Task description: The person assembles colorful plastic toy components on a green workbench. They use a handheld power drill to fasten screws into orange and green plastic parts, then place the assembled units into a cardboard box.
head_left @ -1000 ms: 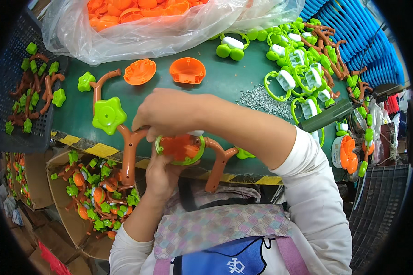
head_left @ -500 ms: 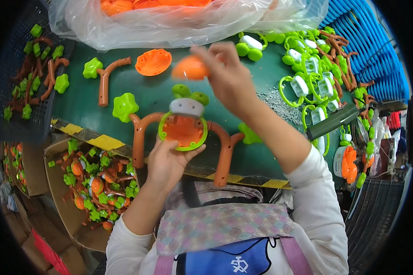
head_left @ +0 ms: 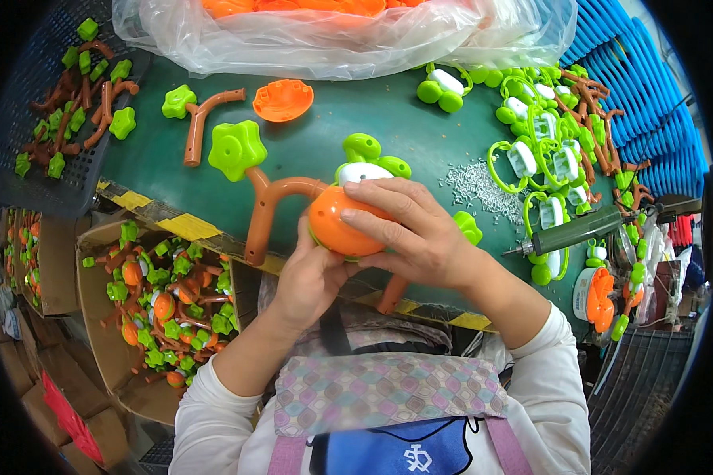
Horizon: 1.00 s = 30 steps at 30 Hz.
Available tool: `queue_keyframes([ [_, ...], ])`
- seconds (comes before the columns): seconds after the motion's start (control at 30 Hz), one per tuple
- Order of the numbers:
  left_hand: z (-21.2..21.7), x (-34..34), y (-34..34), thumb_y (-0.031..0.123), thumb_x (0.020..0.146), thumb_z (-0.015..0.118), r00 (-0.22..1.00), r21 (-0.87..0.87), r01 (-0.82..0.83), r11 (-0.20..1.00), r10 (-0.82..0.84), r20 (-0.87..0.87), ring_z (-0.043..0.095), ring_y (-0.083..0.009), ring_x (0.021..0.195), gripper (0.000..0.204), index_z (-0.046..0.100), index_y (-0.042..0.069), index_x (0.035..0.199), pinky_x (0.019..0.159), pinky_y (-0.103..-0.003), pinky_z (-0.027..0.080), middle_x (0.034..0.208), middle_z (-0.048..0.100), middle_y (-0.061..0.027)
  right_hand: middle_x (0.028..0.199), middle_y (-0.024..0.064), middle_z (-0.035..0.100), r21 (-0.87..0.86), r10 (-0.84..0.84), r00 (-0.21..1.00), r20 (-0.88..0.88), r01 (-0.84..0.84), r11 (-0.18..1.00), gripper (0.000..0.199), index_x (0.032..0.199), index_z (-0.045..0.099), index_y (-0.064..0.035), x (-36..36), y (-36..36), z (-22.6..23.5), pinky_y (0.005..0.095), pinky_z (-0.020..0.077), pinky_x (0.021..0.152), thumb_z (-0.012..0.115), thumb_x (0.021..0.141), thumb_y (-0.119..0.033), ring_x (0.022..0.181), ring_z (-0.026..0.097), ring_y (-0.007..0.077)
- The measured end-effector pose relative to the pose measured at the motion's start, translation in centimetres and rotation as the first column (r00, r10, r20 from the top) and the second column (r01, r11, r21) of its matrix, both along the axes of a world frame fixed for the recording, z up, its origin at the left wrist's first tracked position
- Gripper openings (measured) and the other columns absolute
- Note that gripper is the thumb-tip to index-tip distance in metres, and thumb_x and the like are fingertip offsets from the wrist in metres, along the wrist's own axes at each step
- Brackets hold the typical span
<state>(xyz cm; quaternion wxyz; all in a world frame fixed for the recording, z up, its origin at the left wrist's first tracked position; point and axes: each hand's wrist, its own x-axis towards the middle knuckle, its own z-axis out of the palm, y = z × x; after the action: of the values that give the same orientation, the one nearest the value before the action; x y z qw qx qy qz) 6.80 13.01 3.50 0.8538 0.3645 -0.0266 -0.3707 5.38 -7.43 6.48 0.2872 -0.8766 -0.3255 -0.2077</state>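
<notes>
Both my hands hold one plastic toy (head_left: 293, 198) over the near edge of a green table (head_left: 420, 142). It has a brown curved branch frame, a green ring with a white top piece and green knobs. My right hand (head_left: 416, 229) lies over an orange dome shell (head_left: 337, 226) and presses it onto the toy's middle. My left hand (head_left: 309, 273) grips the toy from below, thumb against the dome's left edge. A green star-shaped piece (head_left: 235, 148) sits at the branch's far end.
An orange half shell (head_left: 283, 100) and a brown branch with green star (head_left: 194, 119) lie on the table. Plastic bag of orange parts (head_left: 333, 32) at the back. Green-and-white parts (head_left: 539, 150), loose screws (head_left: 475, 182) and an electric screwdriver (head_left: 582, 229) to the right. Cardboard box of finished toys (head_left: 162, 305) lower left.
My right hand picked an orange dome shell off the table, brought it back and set it on the toy's middle. The left hand kept holding the toy.
</notes>
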Motion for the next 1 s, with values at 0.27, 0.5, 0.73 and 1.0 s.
queue_keyframes([
  [0.27, -0.3, -0.5, -0.2, 0.023, 0.102, 0.048, 0.994, -0.091, 0.011, 0.996, -0.002, 0.106, 0.05, -0.0285, 0.136, 0.059, 0.021, 0.013, 0.154, 0.104, -0.044, 0.052, 0.15, 0.038, -0.0137, 0.141, 0.0066, 0.057, -0.197, -0.081, 0.995, 0.055, 0.09, 0.976, 0.075, 0.139, 0.06, -0.0149, -1.0, -0.5, 1.1, 0.0475, 0.0415, 0.109, 0.08, 0.071, -0.037, 0.128, 0.056, 0.0272],
  [0.5, 0.0, 0.8, -1.4, 0.046, 0.098, 0.06, 0.994, 0.242, 0.004, 0.97, -0.031, 0.108, 0.062, -0.0245, 0.119, 0.067, 0.031, 0.01, 0.147, 0.084, -0.041, 0.061, 0.135, 0.053, -0.0135, 0.132, 0.0065, 0.061, -0.153, 0.056, 0.953, -0.297, -0.106, 0.983, 0.078, 0.137, 0.061, -0.0148, 1.9, -3.1, 3.0, 0.0468, 0.0424, 0.104, 0.088, 0.065, -0.025, 0.122, 0.056, 0.0311],
  [0.73, -1.4, 2.2, -2.2, 0.051, 0.1, 0.055, 0.968, 0.393, 0.104, 0.914, -0.184, 0.17, 0.063, -0.0226, 0.12, 0.069, 0.032, 0.008, 0.149, 0.083, -0.039, 0.064, 0.138, 0.052, -0.0123, 0.133, 0.0005, 0.062, -0.343, 0.018, 0.966, -0.259, -0.11, 0.933, 0.082, 0.136, 0.06, -0.0177, 1.7, -3.7, 0.9, 0.0429, 0.0407, 0.103, 0.089, 0.061, -0.034, 0.124, 0.056, 0.0236],
  [1.0, -1.1, 3.6, -3.1, 0.054, 0.097, 0.059, 0.942, 0.504, 0.129, 0.854, -0.264, 0.207, 0.062, -0.0234, 0.12, 0.072, 0.037, 0.008, 0.147, 0.082, -0.039, 0.062, 0.138, 0.051, -0.013, 0.138, -0.0023, 0.058, -0.312, -0.183, 0.983, 0.004, 0.175, 0.934, 0.083, 0.14, 0.055, -0.0188, -0.6, -4.0, -3.3, 0.043, 0.0427, 0.1, 0.085, 0.066, -0.038, 0.127, 0.054, 0.0233],
])
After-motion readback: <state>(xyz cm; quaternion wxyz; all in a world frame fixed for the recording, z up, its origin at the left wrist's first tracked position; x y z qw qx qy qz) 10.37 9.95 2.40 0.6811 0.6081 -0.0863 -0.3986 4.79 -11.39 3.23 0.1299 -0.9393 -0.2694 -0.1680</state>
